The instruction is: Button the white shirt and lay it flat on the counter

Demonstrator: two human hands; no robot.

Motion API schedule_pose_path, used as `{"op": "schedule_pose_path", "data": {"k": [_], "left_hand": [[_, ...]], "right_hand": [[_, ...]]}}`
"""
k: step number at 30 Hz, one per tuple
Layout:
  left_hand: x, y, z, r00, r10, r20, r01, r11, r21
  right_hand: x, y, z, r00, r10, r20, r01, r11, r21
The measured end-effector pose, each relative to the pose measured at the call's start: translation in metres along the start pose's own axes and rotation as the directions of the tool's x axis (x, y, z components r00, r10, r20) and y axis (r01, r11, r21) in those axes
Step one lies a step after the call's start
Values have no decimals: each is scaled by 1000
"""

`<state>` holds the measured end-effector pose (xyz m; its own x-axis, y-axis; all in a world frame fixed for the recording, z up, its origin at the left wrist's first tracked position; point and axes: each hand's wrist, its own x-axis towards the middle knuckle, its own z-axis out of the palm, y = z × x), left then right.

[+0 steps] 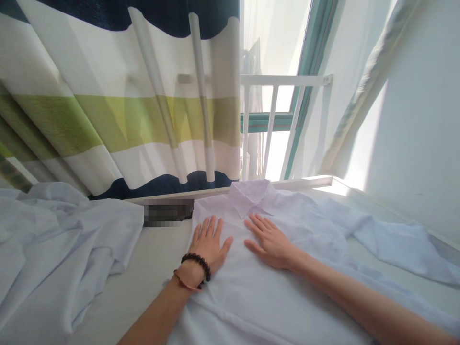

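Observation:
A white collared shirt [258,297] lies spread on the pale flat surface, its collar [250,195] at the far end by the raised edge. On its left part my left hand [209,244] rests flat with fingers spread, a dark beaded bracelet [197,261] and a thin reddish band around the wrist. My right hand [269,240] also lies flat on the cloth, just below the collar, fingers stretched out. Neither hand grips the fabric. One sleeve [391,242] stretches out to the right; the left sleeve cannot be made out.
A heap of white cloth [64,258] lies at the left. Beside it, against the edge, is a dark blurred-out object [167,212]. Behind hang a striped curtain [154,120] and a white railing [283,80] before a window. A wall [420,143] bounds the right.

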<state>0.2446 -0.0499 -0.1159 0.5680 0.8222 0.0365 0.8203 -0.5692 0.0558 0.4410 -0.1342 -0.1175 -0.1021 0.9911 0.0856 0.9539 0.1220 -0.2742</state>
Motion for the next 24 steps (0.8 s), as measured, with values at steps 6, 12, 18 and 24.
{"op": "schedule_pose_path", "data": {"k": [6, 12, 18, 24], "left_hand": [[27, 2, -20, 997, 19, -72, -18, 1000, 26], [44, -6, -1, 1000, -11, -4, 11, 1000, 24], [46, -2, 0, 997, -79, 8, 79, 996, 46], [48, -2, 1, 995, -101, 22, 99, 994, 53]], "right_hand": [[14, 31, -23, 962, 197, -189, -217, 971, -96], [28, 88, -18, 900, 412, -140, -427, 899, -99], [46, 103, -14, 909, 413, -54, -416, 902, -114], [45, 102, -19, 917, 397, -37, -398, 905, -152]]}}
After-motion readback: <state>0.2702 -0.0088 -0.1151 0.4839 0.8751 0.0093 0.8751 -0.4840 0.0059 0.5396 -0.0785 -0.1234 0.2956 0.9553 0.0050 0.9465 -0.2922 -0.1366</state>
